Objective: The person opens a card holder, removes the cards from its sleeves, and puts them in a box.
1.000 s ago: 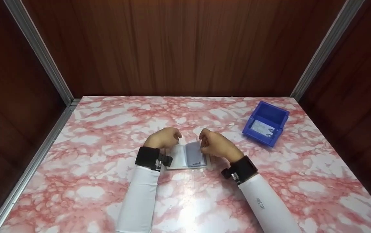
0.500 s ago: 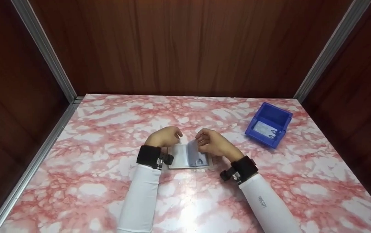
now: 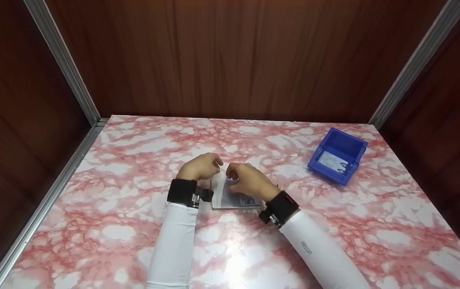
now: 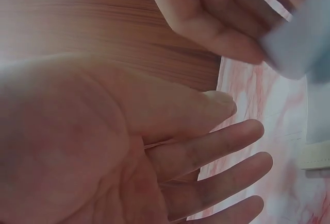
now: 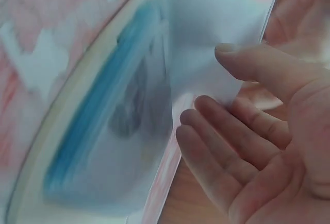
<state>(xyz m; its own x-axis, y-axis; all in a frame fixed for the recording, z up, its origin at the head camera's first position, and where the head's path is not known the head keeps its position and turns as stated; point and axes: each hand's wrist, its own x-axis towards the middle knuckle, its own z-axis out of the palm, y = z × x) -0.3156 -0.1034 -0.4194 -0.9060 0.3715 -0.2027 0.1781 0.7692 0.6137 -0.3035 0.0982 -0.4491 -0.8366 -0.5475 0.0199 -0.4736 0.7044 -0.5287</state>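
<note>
An open card holder booklet [image 3: 216,200] with clear plastic sleeve pages lies on the table between the hands. My right hand [image 3: 252,182] pinches a raised sleeve page [image 5: 206,20], thumb on its near face and fingers behind. Beneath that page, a blurred card with a blue band [image 5: 98,116] shows in the right wrist view. My left hand [image 3: 202,166] is at the booklet's upper left, its fingers loosely extended and holding nothing in the left wrist view. The right hand hides much of the booklet's right side in the head view.
A blue plastic bin [image 3: 344,145] stands at the right, with white printed cards [image 3: 332,161] inside. The red-and-white marbled table [image 3: 113,233] is bounded by brown wood-look panels [image 3: 214,60] and grey metal corner posts [image 3: 69,64].
The right hand has moved left, lifting the sleeve page and turning it toward the left side of the booklet. The left hand has stayed nearly in place. The head view has shifted slightly.
</note>
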